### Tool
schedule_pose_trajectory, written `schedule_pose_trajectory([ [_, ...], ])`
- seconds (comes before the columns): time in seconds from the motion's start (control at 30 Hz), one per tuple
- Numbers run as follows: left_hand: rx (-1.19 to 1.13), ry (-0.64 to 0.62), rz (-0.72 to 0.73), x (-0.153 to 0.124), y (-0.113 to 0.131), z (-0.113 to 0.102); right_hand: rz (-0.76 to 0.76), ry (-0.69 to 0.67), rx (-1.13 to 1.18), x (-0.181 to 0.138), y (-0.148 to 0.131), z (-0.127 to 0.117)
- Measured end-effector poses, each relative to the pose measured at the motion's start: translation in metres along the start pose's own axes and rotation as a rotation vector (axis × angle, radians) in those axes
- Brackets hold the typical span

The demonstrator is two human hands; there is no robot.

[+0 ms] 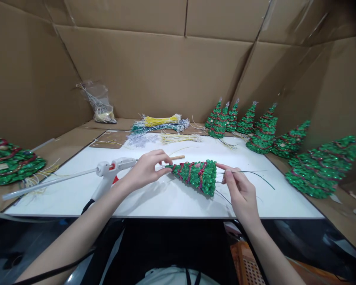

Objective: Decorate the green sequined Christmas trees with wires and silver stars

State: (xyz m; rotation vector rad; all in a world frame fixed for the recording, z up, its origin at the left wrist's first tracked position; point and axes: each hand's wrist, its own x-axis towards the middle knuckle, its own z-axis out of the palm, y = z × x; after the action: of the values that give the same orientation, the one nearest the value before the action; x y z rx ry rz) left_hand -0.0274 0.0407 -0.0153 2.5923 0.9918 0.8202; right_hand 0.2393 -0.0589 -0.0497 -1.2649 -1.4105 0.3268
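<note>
Tree (pixel 194 177) on its side over the worktop (pixel 166 206), between the hands, long axis left-right. Left hand (pixel 150 168) pinches its tip; right hand (pixel 240 190) grips wire (pixel 263 177) at the base.

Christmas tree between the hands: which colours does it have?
The Christmas tree is mostly green, partly red; head view.
</note>
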Motion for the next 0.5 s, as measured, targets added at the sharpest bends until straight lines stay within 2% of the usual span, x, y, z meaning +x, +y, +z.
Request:
schedule_pose_trajectory([
  [0.17,0.277,-0.058,0.071,-0.011,-0.016,0.012,0.012,-0.035,-0.038,-0.001,-0.005,-0.003],
  [0.3,0.329,-0.068,0.119,-0.008,-0.016,0.017,0.058,-0.046,-0.069,-0.006,-0.009,-0.004],
  [0.4,0.330,-0.070,0.105,-0.006,-0.016,0.019,0.074,0.023,-0.076,-0.009,-0.010,0.002],
  [0.5,0.329,-0.062,0.091,-0.006,-0.019,0.021,0.080,0.156,-0.072,-0.008,-0.009,0.016],
])
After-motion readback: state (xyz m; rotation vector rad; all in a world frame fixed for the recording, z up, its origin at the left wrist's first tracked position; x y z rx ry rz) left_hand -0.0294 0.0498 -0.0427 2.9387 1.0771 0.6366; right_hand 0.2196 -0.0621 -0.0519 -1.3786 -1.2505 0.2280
